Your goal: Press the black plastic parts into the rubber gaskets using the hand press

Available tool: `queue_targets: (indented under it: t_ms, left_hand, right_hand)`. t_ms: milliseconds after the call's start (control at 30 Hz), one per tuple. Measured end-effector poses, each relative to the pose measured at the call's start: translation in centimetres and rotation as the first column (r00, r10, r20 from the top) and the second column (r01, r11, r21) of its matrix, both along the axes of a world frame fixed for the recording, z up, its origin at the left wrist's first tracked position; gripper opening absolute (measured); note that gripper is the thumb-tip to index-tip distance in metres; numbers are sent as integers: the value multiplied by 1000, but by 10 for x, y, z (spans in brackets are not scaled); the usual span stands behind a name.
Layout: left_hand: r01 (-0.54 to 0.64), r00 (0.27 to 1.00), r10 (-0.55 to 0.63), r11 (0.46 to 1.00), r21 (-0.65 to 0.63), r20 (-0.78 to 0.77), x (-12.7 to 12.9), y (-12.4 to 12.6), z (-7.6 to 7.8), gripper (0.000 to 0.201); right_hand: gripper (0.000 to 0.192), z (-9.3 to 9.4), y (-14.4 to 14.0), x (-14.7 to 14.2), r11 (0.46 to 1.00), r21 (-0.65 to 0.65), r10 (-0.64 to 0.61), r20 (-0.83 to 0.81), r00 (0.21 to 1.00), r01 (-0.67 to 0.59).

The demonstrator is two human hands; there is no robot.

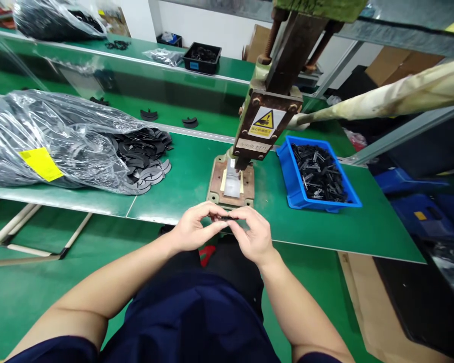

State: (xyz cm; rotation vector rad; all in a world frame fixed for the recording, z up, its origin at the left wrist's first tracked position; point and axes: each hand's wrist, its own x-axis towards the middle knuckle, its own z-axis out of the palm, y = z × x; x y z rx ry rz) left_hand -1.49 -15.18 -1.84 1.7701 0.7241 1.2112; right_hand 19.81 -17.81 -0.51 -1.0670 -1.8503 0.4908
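One small black part (221, 217) at lower centre of frame, held between both hands just in front of the table edge. Left hand (194, 228): fingers curled, thumb and forefinger pinched on the part's left end. Right hand (251, 234): fingertips closed on its right end. Directly above: one hand press (267, 123) bearing one yellow warning label, on one base plate (231, 184). Right of it, one blue bin (318, 174) of black parts, count not resolvable. Left: one clear plastic bag (56, 138) spilling flat black curved pieces (147, 161). Two loose curved pieces on the belt behind. Upper centre: one black tray (202, 57).
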Motion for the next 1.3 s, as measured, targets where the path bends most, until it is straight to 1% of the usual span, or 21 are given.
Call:
queue_targets:
  t_ms: [67,200,267,367,433,467,500,567,600,633,667,700,767,833,900,967,1033,1067,1167,1233,1300]
  left_hand:
    - [8,998,-4,998,-59,56,4,2,-2,17]
    - [-13,994,23,996,-91,108,8,8,-5,15]
    - [8,990,14,988,-154,139,8,12,-6,17]
    - [73,980,-12,951,-300,200,7,20,-8,25]
    - [108,981,-45,935,-337,188,6,25,-7,27]
    - [106,987,-63,945,-309,147,6,27,-6,26]
    - [92,994,-75,966,-242,81,5,28,-4,23]
    - [62,995,-64,998,-32,-72,2,31,0,15]
    - [57,991,-48,996,71,-126,1,32,2,12]
    - [57,987,-35,989,140,-155,1,32,3,9]
    - [50,988,-25,986,158,-154,0,32,4,7]
    - [37,991,-19,991,129,-131,0,32,5,7]
    - [38,996,-39,999,-14,-83,1,33,4,13]
    - [63,995,-73,988,-142,-66,2,36,3,19]
    - [46,993,-63,985,-164,-100,1,44,2,20]
    - [-59,983,41,994,-94,-179,-2,60,2,20]
    - [-155,946,158,987,31,-283,-4,81,0,20]
    - [-173,920,198,979,103,-337,-4,92,-1,20]
    - [-117,848,245,951,285,-471,0,124,-6,23]
    - [-47,807,247,932,359,-537,6,138,-9,24]
    - [12,771,248,915,402,-586,11,145,-10,26]
  right_hand:
    - [18,-2,-3,-6,998,-51,-37,-38,999,35]
    - [22,-5,-4,-11,994,-94,-53,-42,998,49]
    - [23,-5,-2,-10,992,-115,-58,-34,998,54]
    - [31,-3,3,-6,987,-135,-98,-69,993,88]
    - [35,-1,6,-5,982,-157,-125,-123,985,105]
    - [36,1,8,-5,979,-178,-124,-143,982,97]
    - [35,3,9,-6,976,-201,-113,-151,982,82]
    - [27,6,12,-8,970,-237,-92,-145,985,55]
    - [22,6,12,-9,968,-245,-87,-138,987,51]
    - [19,7,13,-10,968,-245,-90,-133,987,55]
    - [17,7,13,-10,969,-237,-99,-132,986,66]
    - [17,7,13,-10,970,-229,-109,-132,985,76]
    - [17,5,14,-10,972,-219,-111,-131,985,80]
    - [18,3,17,-7,973,-218,-101,-132,986,71]
    - [23,1,23,-1,971,-226,-109,-152,982,73]
    - [31,0,30,7,968,-233,-140,-195,971,93]
    - [35,4,38,17,965,-236,-178,-251,951,118]
    - [35,7,42,23,964,-234,-193,-278,941,129]
    - [34,25,50,39,966,-200,-223,-341,913,161]
    - [32,42,55,49,973,-144,-222,-366,904,180]
    - [29,62,61,60,975,-55,-220,-369,903,215]
